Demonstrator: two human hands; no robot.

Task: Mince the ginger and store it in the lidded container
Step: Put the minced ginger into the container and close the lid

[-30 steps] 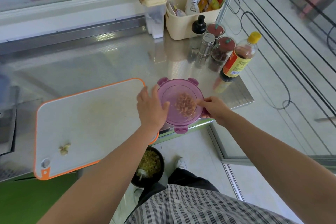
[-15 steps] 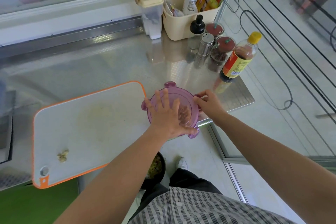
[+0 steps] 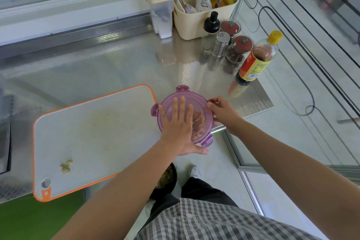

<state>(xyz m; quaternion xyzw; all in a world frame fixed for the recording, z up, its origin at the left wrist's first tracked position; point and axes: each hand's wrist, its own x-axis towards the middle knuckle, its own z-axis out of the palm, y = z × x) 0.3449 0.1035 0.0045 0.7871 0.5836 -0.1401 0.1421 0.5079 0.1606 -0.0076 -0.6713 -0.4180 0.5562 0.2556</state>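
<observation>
- Round container, purple see-through lid (image 3: 202,106) on top, sits at the near edge of the steel surface (image 3: 116,68), just beside the right edge of the cutting board (image 3: 93,134).
- Minced ginger (image 3: 199,121) shows through the lid as a pale brownish heap, inside the container, toward its right half.
- Left hand (image 3: 178,128) lies flat on the lid, palm down, fingers straight and spread, thumb out past the near rim. It holds nothing and only presses.
- Right hand (image 3: 224,111) is at the lid's right side, fingers curled onto the clip tab there, gripping it.
- Four tabs are on the lid: far, left, near and right. Whether any is snapped down cannot be told.
- The cutting board is white with an orange rim and lies left of the container. A small ginger scrap (image 3: 66,165) rests on its near left part; a faint yellowish stain marks the middle.
- Far right on the surface: a sauce bottle (image 3: 255,62) with a yellow cap, a metal shaker (image 3: 220,45), two jars with red lids (image 3: 240,48), a cream basket (image 3: 194,23) of packets and a clear canister (image 3: 160,4) with a cream lid.
- Below the surface edge, a dark bowl (image 3: 167,179) of scraps is on the floor, partly hidden by the left forearm.
</observation>
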